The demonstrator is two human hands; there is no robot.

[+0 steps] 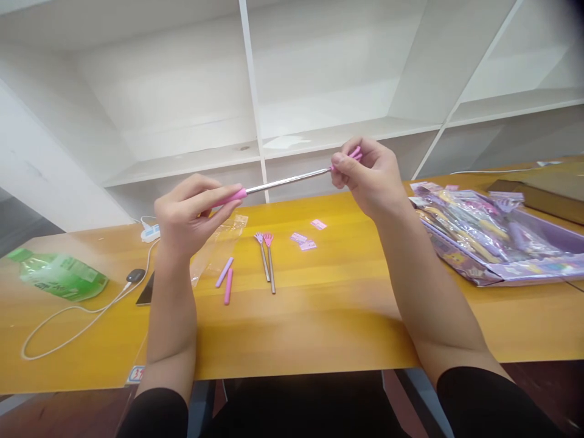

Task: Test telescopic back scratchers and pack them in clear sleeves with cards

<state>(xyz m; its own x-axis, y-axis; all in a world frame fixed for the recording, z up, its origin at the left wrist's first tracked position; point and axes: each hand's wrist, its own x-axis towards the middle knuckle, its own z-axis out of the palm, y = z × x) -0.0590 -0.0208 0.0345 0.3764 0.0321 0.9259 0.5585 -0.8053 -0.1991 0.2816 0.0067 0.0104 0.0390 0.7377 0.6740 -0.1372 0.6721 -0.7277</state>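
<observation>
A: State the position of the slim silver metal rod [292, 181].
B: The rod is extending between the two hands, above the yellow wood-grain table [319, 331], and is tilting slightly up toward the right hand.
A: Report the left hand [189, 210].
B: The left hand is grasping the smooth pink plastic handle [236, 195] at the rod's lower end, between thumb and fingers.
A: Report the right hand [367, 173].
B: The right hand is pinching the rod's opposite end, where a pink pronged head [356, 154] is showing beside the fingers.
A: List the parts below.
B: A silver rod with a lilac hand-shaped head [259, 238] and a silver rod with a pink hand-shaped head [268, 239] are lying side by side. To their left, a lilac plastic tube [224, 272] and a pink plastic tube [229, 287] are lying near a clear plastic wrapper [220, 243].
A: Identify the outer items.
B: Small pink and lilac printed cards [308, 245] are lying right of the rods. Farther right, a purple printed cardboard box [506, 272] is holding plastic-wrapped items. At far left, a green-capped clear plastic bottle [64, 277] is lying on its side.
</observation>
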